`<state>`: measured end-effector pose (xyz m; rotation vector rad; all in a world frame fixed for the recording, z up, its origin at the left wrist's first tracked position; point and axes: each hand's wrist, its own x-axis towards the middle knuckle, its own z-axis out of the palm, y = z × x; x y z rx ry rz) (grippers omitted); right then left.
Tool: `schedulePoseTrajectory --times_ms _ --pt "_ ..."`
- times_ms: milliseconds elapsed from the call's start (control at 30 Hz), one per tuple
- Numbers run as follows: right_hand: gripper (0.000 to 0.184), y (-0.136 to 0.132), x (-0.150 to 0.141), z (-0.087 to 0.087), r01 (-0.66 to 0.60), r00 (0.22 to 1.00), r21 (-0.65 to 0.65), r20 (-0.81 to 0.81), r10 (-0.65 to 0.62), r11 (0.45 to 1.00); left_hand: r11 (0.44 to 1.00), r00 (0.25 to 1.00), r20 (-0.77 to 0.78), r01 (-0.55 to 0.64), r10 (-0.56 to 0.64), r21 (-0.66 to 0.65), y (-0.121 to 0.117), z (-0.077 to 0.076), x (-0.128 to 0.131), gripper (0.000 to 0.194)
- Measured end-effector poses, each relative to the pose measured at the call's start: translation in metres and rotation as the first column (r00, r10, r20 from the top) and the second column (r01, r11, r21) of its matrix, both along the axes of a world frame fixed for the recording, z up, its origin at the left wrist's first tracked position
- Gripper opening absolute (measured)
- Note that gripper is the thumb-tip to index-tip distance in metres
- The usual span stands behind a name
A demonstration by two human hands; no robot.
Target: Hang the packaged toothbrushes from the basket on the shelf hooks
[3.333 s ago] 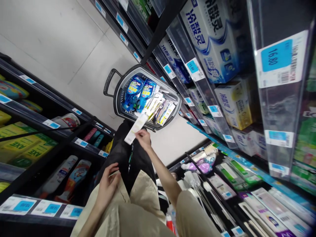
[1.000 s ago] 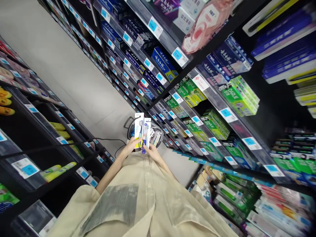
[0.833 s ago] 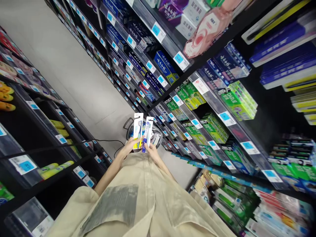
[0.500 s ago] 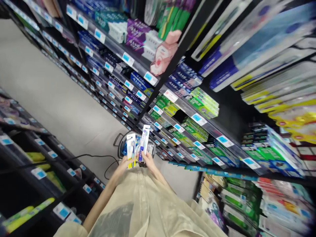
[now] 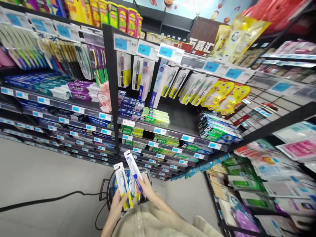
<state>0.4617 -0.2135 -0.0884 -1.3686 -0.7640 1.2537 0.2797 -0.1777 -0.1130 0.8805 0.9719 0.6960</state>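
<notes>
My left hand [image 5: 117, 204] grips a packaged toothbrush [image 5: 121, 180] in a white and yellow blister card, held tilted over a round basket. In my right hand [image 5: 146, 187] is a second packaged toothbrush [image 5: 132, 166], slim, with a white top and a dark blue lower end. The two packs lie side by side, their tops leaning to the left. Beneath them, the basket [image 5: 105, 190] with a dark rim and side handle holds several packaged items, partly hidden by my hands.
Ahead, hooks carry packaged toothbrushes [image 5: 158, 84] above green toothpaste boxes [image 5: 155, 117]. Price labels [image 5: 170, 52] line the shelf edges. Bagged goods [image 5: 244, 182] hang at the right. A black cable [image 5: 54, 198] crosses the pale floor [image 5: 74, 171] on the left.
The view has tilted up and levelled, bringing the toothbrush hooks and upper shelves into sight. Both hands still hold the same packs, which now lean further left in the picture.
</notes>
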Motion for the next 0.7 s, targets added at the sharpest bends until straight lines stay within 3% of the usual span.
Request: schedulePoseTrajectory --times_ms 133,300,400,567,700 --pt "0.047 0.005 0.018 0.025 0.050 0.999 0.078 -0.009 -0.050 0.996 0.995 0.998 0.033 -0.043 0.046 -0.088 -0.003 0.009 0.013 0.076" --pt "0.042 0.012 0.036 0.041 0.124 0.992 0.117 -0.051 -0.118 0.985 0.976 0.995 -0.070 -0.086 0.073 -0.199 -0.011 0.005 0.018 0.068" --pt "0.038 0.014 0.041 0.044 0.143 0.989 0.127 -0.052 -0.138 0.982 0.975 0.988 -0.133 -0.102 0.076 -0.200 -0.016 0.001 0.020 0.067" --pt "0.038 0.012 0.039 0.046 0.134 0.991 0.168 -0.025 -0.131 0.977 0.988 0.995 -0.096 -0.048 0.034 -0.145 -0.022 -0.001 0.016 0.067" --pt "0.045 0.014 0.038 0.062 0.143 0.985 0.200 0.061 -0.158 0.969 0.988 0.994 -0.107 -0.043 0.027 -0.149 -0.025 0.001 0.007 0.069"
